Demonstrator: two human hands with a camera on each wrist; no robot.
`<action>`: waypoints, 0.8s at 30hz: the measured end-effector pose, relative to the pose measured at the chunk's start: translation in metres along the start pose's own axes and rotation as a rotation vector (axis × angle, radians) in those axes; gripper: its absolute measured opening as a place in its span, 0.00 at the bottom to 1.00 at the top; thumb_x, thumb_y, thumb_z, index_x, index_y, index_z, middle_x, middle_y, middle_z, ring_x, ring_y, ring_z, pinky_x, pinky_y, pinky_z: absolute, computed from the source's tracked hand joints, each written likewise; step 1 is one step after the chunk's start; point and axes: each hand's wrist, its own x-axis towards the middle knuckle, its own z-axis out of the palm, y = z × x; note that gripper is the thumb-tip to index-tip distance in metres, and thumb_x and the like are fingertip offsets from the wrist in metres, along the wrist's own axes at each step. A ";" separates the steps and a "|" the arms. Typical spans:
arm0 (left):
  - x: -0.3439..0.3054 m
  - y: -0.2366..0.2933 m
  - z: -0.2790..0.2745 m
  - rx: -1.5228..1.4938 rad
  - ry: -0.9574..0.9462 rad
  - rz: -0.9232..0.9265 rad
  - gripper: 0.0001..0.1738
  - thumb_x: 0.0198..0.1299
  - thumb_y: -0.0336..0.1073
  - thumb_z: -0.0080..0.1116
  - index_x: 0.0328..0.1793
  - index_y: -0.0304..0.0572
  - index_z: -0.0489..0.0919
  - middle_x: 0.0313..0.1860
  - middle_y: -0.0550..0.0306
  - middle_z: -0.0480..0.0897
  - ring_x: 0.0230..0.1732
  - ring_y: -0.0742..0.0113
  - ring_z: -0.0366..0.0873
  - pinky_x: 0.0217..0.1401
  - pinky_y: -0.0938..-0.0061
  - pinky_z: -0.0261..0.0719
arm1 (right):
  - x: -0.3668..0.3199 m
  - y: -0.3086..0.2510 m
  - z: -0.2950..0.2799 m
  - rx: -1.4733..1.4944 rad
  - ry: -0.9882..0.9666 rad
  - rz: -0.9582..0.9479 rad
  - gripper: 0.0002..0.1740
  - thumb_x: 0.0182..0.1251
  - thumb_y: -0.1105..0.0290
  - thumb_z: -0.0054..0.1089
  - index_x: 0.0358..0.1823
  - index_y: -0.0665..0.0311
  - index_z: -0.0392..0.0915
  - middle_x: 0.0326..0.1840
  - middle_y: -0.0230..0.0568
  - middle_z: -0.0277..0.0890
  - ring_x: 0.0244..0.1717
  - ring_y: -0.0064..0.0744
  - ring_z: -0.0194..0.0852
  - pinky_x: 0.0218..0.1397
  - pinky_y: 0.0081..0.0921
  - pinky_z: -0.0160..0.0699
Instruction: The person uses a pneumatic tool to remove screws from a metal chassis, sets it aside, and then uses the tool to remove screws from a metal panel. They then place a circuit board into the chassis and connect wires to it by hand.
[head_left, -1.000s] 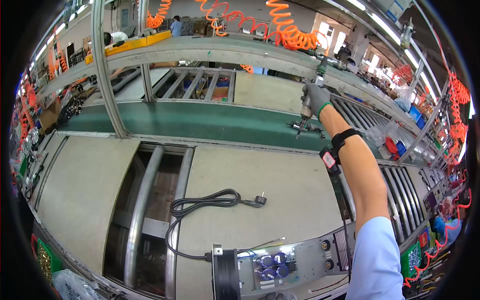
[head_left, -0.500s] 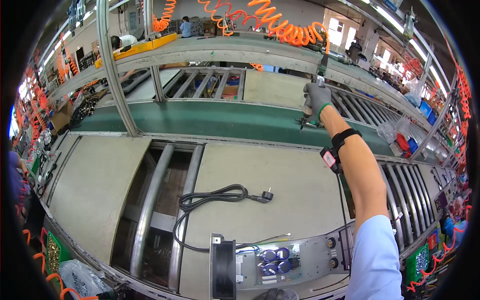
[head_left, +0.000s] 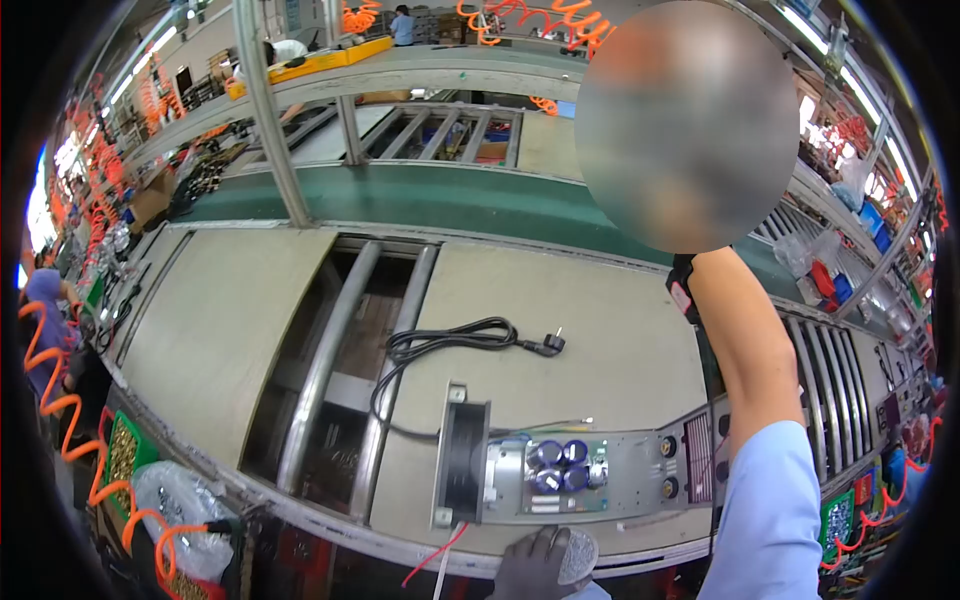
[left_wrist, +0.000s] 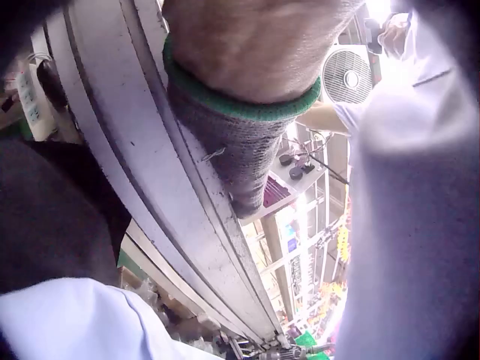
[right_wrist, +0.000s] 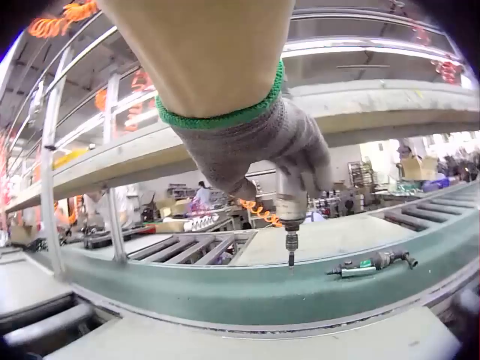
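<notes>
My right hand (right_wrist: 262, 146), in a grey glove with a green cuff, grips an air screwdriver (right_wrist: 291, 206), bit pointing down over the green belt (right_wrist: 225, 300). A blurred disc hides that hand in the head view. Another air tool (right_wrist: 367, 264) lies on the belt. My gloved left hand (head_left: 532, 568) is at the bench's front edge, fingers toward the metal chassis (head_left: 630, 470), with nothing visible in it. On the chassis sits a circuit board with several blue capacitors (head_left: 560, 465); a black bracket (head_left: 463, 455) stands at its left end.
A coiled black power cord (head_left: 450, 340) with a plug lies on the pale board (head_left: 600, 320). Bare rollers (head_left: 325, 370) show in a gap to the left. Metal posts (head_left: 270, 120) carry a shelf above the belt. Red and white wires (head_left: 440, 560) hang near the front edge.
The head view has shifted, so the bench sits further right and higher. My left hand has come into view at the front edge. My right hand keeps the screwdriver over the belt.
</notes>
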 end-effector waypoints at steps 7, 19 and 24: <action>-0.014 0.005 -0.021 0.023 0.090 0.054 0.49 0.43 0.65 0.76 0.66 0.40 0.76 0.59 0.41 0.77 0.54 0.44 0.76 0.57 0.53 0.76 | -0.119 -0.085 0.001 -0.260 -0.469 -0.778 0.17 0.55 0.63 0.68 0.39 0.71 0.88 0.33 0.50 0.88 0.30 0.46 0.89 0.36 0.41 0.87; -0.236 -0.018 -0.159 0.485 0.597 -0.611 0.54 0.35 0.63 0.81 0.64 0.37 0.73 0.57 0.42 0.75 0.55 0.41 0.72 0.60 0.48 0.72 | -0.233 -0.018 0.181 -0.257 -0.710 -1.237 0.28 0.56 0.48 0.72 0.55 0.54 0.86 0.53 0.53 0.86 0.55 0.54 0.84 0.61 0.43 0.82; -0.360 -0.053 -0.213 0.888 0.850 -0.949 0.47 0.37 0.57 0.79 0.60 0.39 0.73 0.52 0.44 0.75 0.53 0.41 0.72 0.58 0.47 0.70 | -0.260 -0.026 0.165 -0.207 -0.541 -1.034 0.19 0.64 0.61 0.61 0.53 0.59 0.84 0.50 0.58 0.86 0.51 0.60 0.85 0.56 0.48 0.84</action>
